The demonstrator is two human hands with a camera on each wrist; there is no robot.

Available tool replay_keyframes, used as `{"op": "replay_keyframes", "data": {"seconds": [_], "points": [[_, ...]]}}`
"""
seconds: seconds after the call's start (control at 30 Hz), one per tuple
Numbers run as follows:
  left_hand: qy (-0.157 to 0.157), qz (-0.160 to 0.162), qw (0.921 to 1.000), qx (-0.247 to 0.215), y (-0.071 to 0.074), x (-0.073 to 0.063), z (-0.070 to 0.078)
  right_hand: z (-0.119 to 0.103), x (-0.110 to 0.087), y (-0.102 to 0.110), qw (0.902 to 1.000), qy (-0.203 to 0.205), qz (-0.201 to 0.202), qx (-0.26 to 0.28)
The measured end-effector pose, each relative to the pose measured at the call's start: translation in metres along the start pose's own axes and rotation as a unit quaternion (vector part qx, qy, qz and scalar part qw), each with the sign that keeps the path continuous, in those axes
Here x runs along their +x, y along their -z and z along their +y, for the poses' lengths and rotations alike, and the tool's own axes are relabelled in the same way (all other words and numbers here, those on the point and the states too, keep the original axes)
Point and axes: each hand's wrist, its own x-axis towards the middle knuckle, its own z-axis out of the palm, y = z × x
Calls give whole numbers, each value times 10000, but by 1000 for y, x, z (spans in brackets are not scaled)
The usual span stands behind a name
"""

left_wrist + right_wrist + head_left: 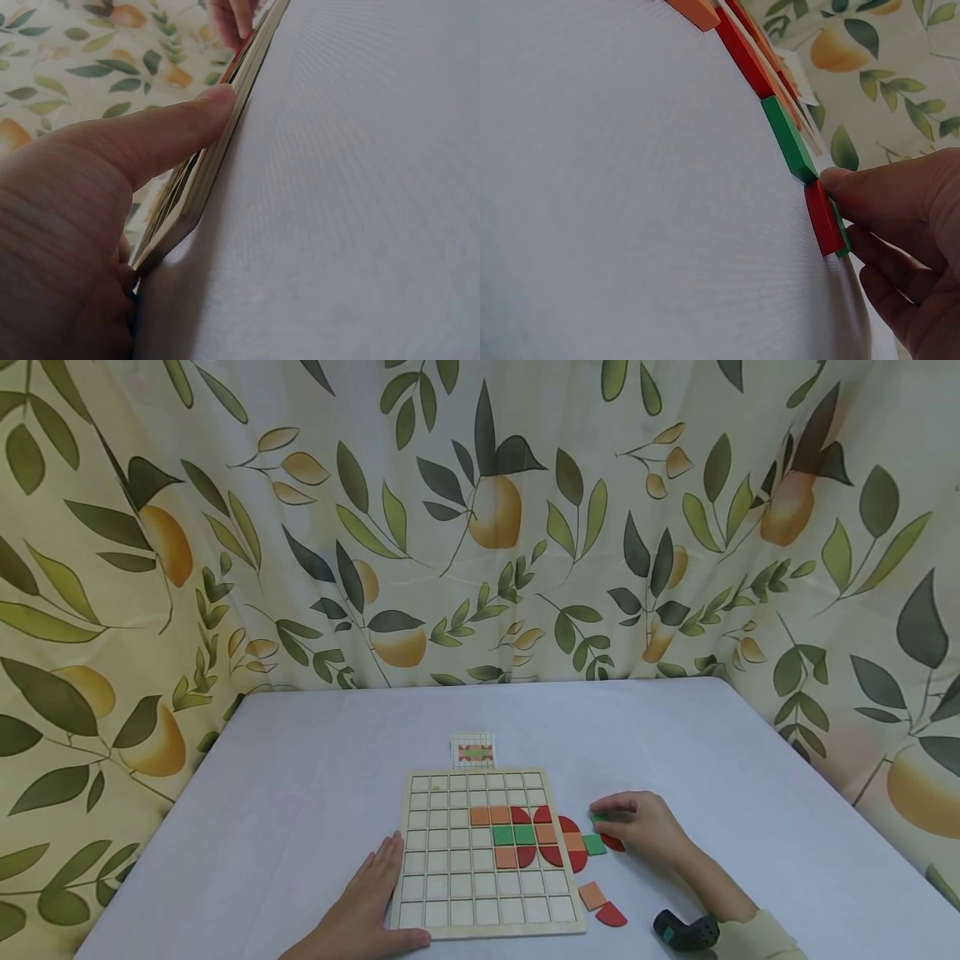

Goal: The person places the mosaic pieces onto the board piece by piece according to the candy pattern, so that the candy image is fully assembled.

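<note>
My left hand [363, 893] rests along the left edge of a wooden grid board [461, 883], its fingers straight and its thumb at the near edge. In the left wrist view the thumb [184, 131] lies against the board's side. On the board sit two green squares [513, 835], several orange squares [490, 816] and several red quarter-round tiles [527, 857]. Right of the board, my right hand [645, 827] has thumb and fingers at a green tile [597, 817], pinching it. A red tile [823, 217] lies right beside it, partly under the hand.
More tiles lie along the board's right side: a green square [595, 844], an orange square [592, 896] and a red quarter-round [611, 915]. A small pattern card [473, 739] lies behind the board. A black curved object [686, 932] is by the right forearm. A leaf-print curtain [480, 610] hangs behind.
</note>
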Motion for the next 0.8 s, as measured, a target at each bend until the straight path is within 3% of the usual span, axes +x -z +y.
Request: {"op": "replay_keyframes", "data": {"seconds": [0.23, 0.4, 0.6, 0.8], "points": [[-25, 32, 10000, -20, 0, 0, 1, 7, 3, 2, 9997, -181, 149, 5], [-26, 0, 10000, 20, 0, 0, 0, 13, 3, 5, 9999, -85, 5, 121], [-67, 39, 10000, 45, 0, -1, -1, 25, 2, 19, 9984, 137, -432, 330], [-1, 16, 10000, 27, 1, -1, 1, 32, 4, 27, 9932, 615, -921, 354]]}}
